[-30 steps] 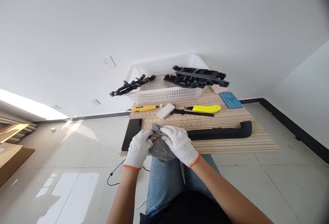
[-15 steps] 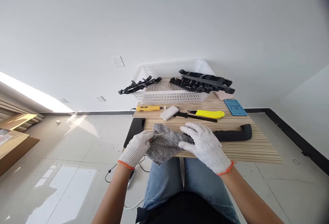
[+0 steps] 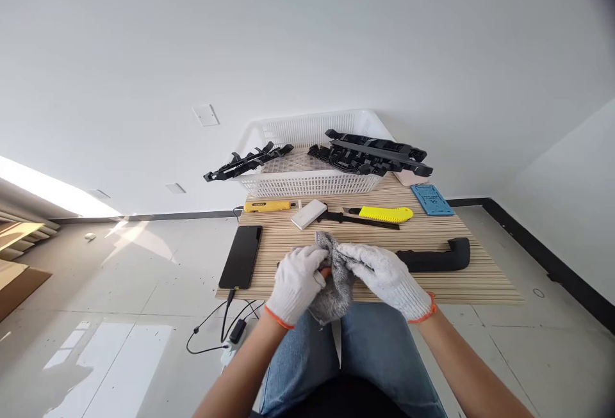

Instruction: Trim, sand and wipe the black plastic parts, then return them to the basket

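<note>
A grey, fluffy cloth (image 3: 332,299) is bunched between my hands at the front edge of the table. My left hand (image 3: 298,280), in a white knitted glove with an orange cuff, is closed on the cloth; a bare fingertip shows at the glove. My right hand (image 3: 384,277), gloved alike, presses its fingers together on the cloth's right side. A long black plastic piece (image 3: 435,260) with an upturned end lies on the table, sticking out to the right from behind my right hand. Its left part is hidden by hands and cloth.
The striped table (image 3: 480,287) holds a black phone (image 3: 241,257) on a cable, a yellow pen-like tool (image 3: 268,205), a white block (image 3: 308,214), a yellow utility knife (image 3: 385,214) and a blue card (image 3: 432,200). Behind, a white basket (image 3: 307,184) carries black plastic parts (image 3: 379,152).
My left hand has moved right with the cloth, now closer to my right hand. The cloth is more bunched, and my right hand's fingers have closed on it. The view has shifted slightly.
</note>
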